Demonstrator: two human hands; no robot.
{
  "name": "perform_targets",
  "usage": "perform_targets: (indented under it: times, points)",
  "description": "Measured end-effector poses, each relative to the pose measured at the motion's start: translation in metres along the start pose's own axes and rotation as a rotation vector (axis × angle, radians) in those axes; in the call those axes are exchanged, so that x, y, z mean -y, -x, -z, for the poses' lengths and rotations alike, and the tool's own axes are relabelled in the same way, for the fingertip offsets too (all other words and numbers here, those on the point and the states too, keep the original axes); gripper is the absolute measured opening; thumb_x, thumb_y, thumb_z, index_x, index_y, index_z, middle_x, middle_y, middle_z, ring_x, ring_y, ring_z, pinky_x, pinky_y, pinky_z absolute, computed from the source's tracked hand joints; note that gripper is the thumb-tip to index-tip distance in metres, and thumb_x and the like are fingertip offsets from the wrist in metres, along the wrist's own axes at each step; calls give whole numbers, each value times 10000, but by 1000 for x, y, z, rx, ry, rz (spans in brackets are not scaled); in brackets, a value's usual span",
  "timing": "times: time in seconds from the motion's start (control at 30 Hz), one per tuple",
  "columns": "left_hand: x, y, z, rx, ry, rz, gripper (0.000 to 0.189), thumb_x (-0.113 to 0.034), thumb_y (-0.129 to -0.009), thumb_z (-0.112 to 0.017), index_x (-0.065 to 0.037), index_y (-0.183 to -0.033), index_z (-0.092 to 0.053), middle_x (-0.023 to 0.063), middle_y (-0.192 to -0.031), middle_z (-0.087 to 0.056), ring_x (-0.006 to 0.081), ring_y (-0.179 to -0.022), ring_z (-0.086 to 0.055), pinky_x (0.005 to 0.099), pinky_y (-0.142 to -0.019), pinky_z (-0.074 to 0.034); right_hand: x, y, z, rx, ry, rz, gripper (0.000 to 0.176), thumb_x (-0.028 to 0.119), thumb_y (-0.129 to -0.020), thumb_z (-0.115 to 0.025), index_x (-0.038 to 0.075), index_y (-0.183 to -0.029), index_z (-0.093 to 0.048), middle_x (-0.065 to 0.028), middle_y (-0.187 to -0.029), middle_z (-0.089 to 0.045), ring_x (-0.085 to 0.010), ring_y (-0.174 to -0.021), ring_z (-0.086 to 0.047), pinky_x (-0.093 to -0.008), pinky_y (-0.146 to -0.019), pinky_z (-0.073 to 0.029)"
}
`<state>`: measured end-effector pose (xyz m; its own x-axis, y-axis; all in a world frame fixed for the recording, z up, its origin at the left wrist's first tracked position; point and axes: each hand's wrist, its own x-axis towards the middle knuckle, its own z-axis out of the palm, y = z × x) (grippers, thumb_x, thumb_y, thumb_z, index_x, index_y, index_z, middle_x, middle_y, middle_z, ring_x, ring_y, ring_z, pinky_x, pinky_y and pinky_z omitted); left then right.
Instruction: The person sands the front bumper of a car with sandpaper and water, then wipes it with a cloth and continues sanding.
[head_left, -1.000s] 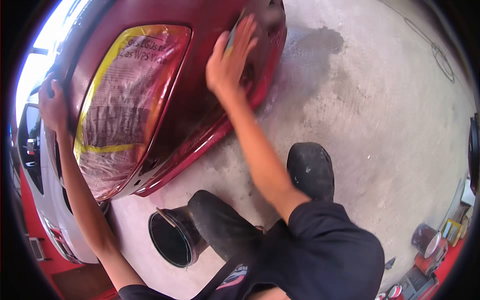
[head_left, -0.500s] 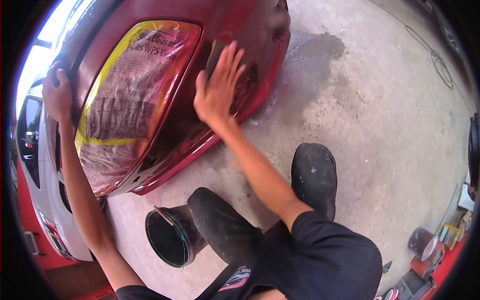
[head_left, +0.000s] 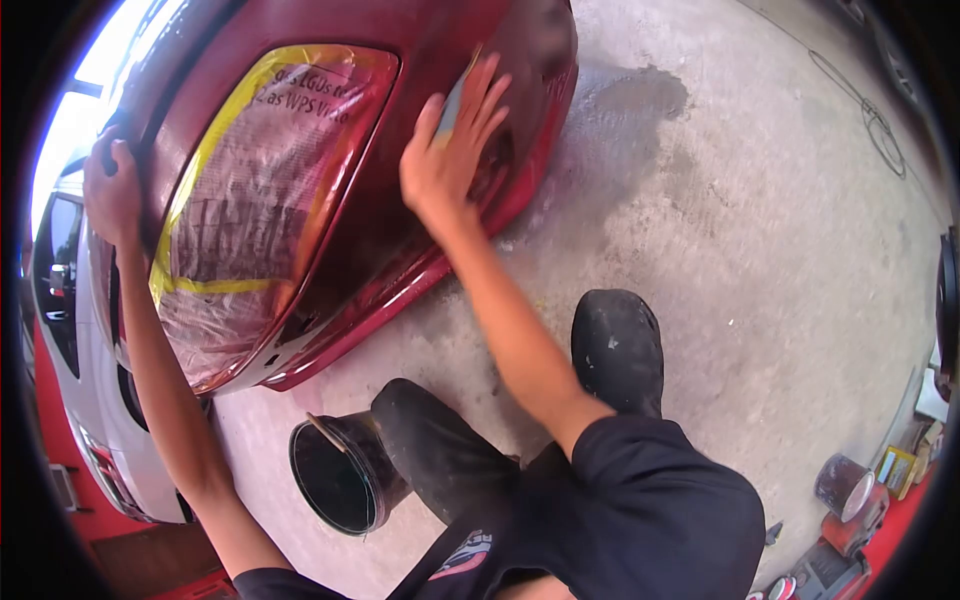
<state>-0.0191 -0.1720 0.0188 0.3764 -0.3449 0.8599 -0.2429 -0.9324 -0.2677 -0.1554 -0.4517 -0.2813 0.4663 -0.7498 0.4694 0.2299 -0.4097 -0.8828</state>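
My right hand lies against the dark red car bumper, fingers stretched out. Between its thumb and fingers shows a thin grey strip with a yellowish tip, which looks like sandpaper, pressed on the painted surface. Left of it, the headlight is covered with printed paper or plastic and edged with yellow masking tape. My left hand rests on the car's far upper edge, thumb apart from the fingers; its fingertips are partly hidden.
A black bucket with a stick across its rim stands beside my leg. Wet patches mark the concrete floor. A silver car is at left. Tubs and boxes line the right wall, and a cable lies at upper right.
My right hand has slid up and to the right along the bumper, carrying the grey strip with it. My left hand stays in the same place.
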Motion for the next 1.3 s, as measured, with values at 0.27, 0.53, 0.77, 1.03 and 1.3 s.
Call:
perform_targets:
  times: [0.27,0.53,0.77,1.03,1.3]
  points:
    - [1,0,-4,-25,18,-26,372,-371,-1022,-534,-269,-1329,-718,136,-1309,-724,372,-1211,-678,478,-1018,-528,-14,-50,9,-22,-24,8,787,327,-1098,-394,-144,-1637,-66,-331,-1739,-7,-518,-1613,20,-630,-1288,-16]
    - [5,1,-5,-27,-2,-16,375,-384,-1018,-535,-283,-1330,-715,140,-1304,-723,380,-1212,-674,483,-1024,-521,-20,23,-1,29,-104,41,811,377,-1115,-368,-92,-1658,10,-337,-1735,31,-517,-1612,24,-626,-1288,-6]
    - [1,1,-1,-24,-7,-5,376,-389,-1015,-530,-276,-1318,-722,136,-1298,-722,378,-1207,-675,488,-1015,-524,-12,78,-27,-28,-92,153,814,358,-1104,-395,-91,-1659,-5,-342,-1733,-18,-515,-1613,-13,-618,-1291,-28]
    - [-1,2,0,-26,-2,24,382,-397,-1013,-533,-279,-1320,-728,128,-1319,-720,372,-1215,-676,481,-1020,-525,-21,-22,4,-42,-118,3,793,344,-1110,-384,-108,-1650,-20,-329,-1737,-9,-493,-1620,0,-611,-1297,-28]
    - [2,-3,-6,-50,18,-17,369,-374,-1025,-536,-294,-1333,-724,129,-1327,-723,369,-1236,-674,466,-1044,-523,-3,-40,7,-22,94,192,719,289,-1116,-377,-136,-1634,-115,-297,-1747,-60,-460,-1627,-54,-578,-1311,-72]
